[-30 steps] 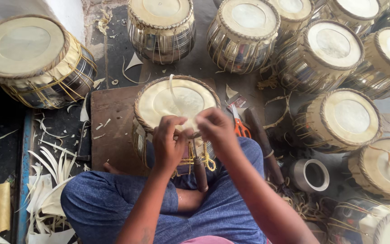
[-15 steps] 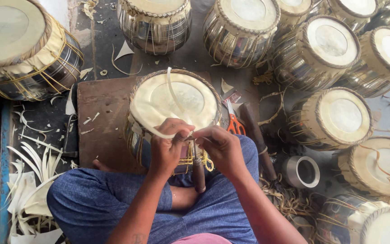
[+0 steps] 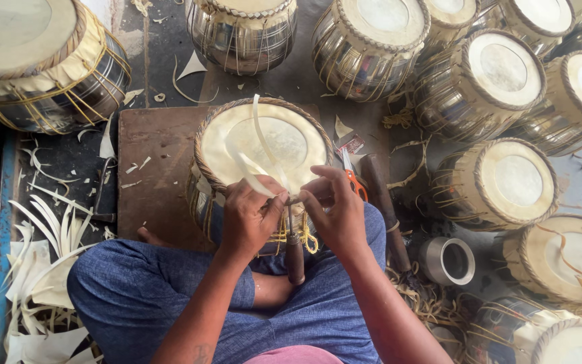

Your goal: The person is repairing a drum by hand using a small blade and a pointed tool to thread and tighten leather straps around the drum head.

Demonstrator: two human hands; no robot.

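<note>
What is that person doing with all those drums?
A person sits cross-legged on the floor with a drum held between the legs. The left hand pinches a pale strip that curls up over the drumhead. The right hand meets it at the drum's near edge, where a wooden-handled tool hangs down. Many more shiny metal drums stand around, and pale offcuts lie on the floor at the person's left.

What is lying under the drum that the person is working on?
The metal drum with the cream skin head stands on a flat brown wooden board, scattered with pale scraps. Its base and lower body are hidden behind the left hand, right hand and blue-clothed legs.
</note>
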